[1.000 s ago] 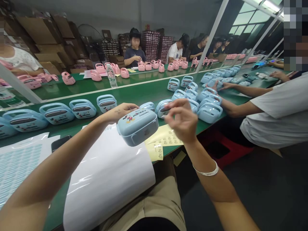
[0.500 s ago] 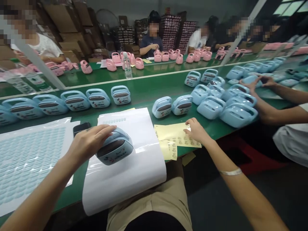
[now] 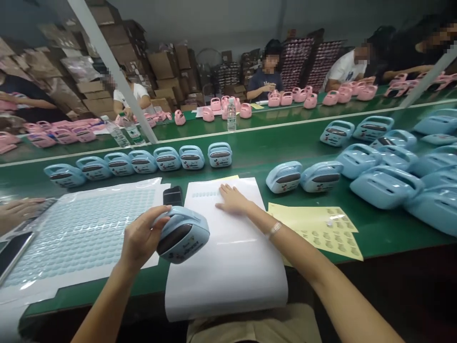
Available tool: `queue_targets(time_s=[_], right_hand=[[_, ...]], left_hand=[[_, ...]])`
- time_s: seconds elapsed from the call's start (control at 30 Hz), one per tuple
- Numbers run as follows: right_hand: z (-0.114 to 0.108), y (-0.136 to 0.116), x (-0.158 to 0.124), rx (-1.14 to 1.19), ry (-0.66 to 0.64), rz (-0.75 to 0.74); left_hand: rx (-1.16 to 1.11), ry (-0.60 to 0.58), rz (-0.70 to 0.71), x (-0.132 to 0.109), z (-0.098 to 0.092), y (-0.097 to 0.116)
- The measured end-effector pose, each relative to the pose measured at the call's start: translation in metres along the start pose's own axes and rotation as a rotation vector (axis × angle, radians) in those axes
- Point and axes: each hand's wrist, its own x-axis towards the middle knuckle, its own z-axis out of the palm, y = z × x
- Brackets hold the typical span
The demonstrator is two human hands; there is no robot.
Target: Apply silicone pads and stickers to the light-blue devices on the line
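My left hand [image 3: 143, 234] grips a light-blue case with a carry handle [image 3: 194, 240], which looks like a small speaker with a dark oval panel and printed figures. The case is tilted above the left part of a white sheet [image 3: 228, 271], whose near end curls over the table edge. At the sheet's far end is a short row of pale blue oval stickers [image 3: 204, 194]. My right hand [image 3: 233, 200] lies palm down over the right end of that row, fingers spread, with nothing visible in it. Its fingers hide some of the stickers.
Left lies a large sheet of pale blue ovals [image 3: 107, 224], with a black phone-like object [image 3: 173, 196] beside it. Yellow sticker sheets [image 3: 314, 221] lie right. Blue cases [image 3: 167, 158] line the back; more blue cases [image 3: 385, 186] crowd the right. Another person's hand [image 3: 21, 212] is far left.
My right hand has moved left from the yellow sheets to the white sheet's sticker row. My left hand still holds the blue case, now tilted more. The camera view has turned left.
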Motion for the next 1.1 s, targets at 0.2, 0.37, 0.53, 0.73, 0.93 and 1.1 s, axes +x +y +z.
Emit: queue_targets(time_s=[0.2, 0.37, 0.53, 0.73, 0.93, 1.1], right_hand=[[0.035, -0.022, -0.078, -0.013, -0.117, -0.091], [0.069, -0.033, -0.129, -0.016, -0.061, -0.218], [0.084, -0.036, -0.141, 0.002, 0.192, -0.296], [0.085, -0.047, -0.153, 0.049, 0.260, -0.279], [0.089, -0.049, -0.155, 0.178, 0.309, -0.249], [0.089, -0.050, -0.143, 0.166, 0.401, -0.238]], left_hand=[[-0.153, 0.025, -0.277, 0.006, 0.006, 0.003], [-0.457, -0.029, -0.453, 0.020, 0.050, 0.006], [-0.816, -0.200, -0.590, 0.028, 0.104, -0.008], [-1.029, -0.368, -0.730, 0.022, 0.135, -0.023], [-1.250, -0.436, -0.840, 0.015, 0.131, -0.021], [-1.441, -0.431, -0.910, 0.013, 0.138, -0.015]])
